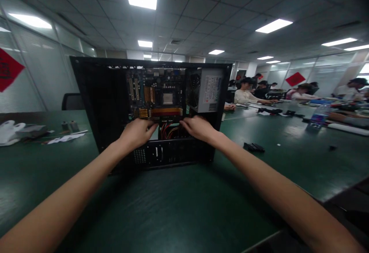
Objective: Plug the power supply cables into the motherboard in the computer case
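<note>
An open black computer case (187,155) stands on the green table in front of me, its inside facing me. At its back sit a motherboard (157,85) with a bare square processor (167,99), and a grey power supply (210,89) at the upper right. My left hand (137,132) reaches in below the motherboard, fingers curled and thumb near a light strip. My right hand (198,127) is inside under the power supply, its fingers bent inward near the drive area. Red, yellow and black cables (170,130) bunch between both hands. What the fingertips hold is hidden.
Left on the table (161,207) are a white plastic bag (10,132), a grey box and papers (67,137). To the right lie a black part (253,147) and a clear water bottle (318,115). Several people sit along the tables at the right.
</note>
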{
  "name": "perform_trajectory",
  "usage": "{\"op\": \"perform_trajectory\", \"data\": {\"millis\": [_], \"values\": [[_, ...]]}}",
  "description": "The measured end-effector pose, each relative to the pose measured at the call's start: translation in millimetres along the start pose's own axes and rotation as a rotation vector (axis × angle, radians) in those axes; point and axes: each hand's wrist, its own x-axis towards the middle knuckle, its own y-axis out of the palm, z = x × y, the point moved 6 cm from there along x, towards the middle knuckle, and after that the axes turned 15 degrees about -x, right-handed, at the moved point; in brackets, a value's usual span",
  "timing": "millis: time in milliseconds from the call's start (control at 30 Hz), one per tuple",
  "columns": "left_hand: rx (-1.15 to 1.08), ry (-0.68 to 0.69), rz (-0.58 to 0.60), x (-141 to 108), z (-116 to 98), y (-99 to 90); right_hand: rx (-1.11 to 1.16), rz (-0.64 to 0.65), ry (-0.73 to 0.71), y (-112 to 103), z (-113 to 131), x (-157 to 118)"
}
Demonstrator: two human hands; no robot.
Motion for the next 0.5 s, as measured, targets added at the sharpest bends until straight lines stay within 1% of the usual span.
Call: {"op": "perform_trajectory", "data": {"millis": [33, 67, 133, 167, 233, 300, 400, 500], "values": [[0.032, 0.002, 0.046, -10, 0, 1.2, -0.029, 0.025, -0.031, 1, 1, -10], [0.076, 0.011, 0.122, -19, 1, 4.7, -0.066, 0.037, -0.074, 2, 3, -21], [0.168, 0.032, 0.231, -32, 2, 10.9, -0.154, 0.021, -0.182, 3, 8, -43], [0.195, 0.039, 0.257, -34, 3, 12.9, -0.196, -0.002, -0.234, 3, 9, -54], [0.195, 0.033, 0.256, -34, 3, 14.3, -0.261, -0.058, -0.301, 3, 5, -71], [0.156, 0.018, 0.254, -30, 3, 15.7, -0.310, -0.109, -0.335, 4, -4, -80], [0.122, 0.005, 0.236, -25, 3, 15.8, -0.364, -0.168, -0.408, 8, -14, -82], [0.105, -0.015, 0.189, -23, 8, 13.3, -0.397, -0.216, -0.462, 15, -15, -77]]}}
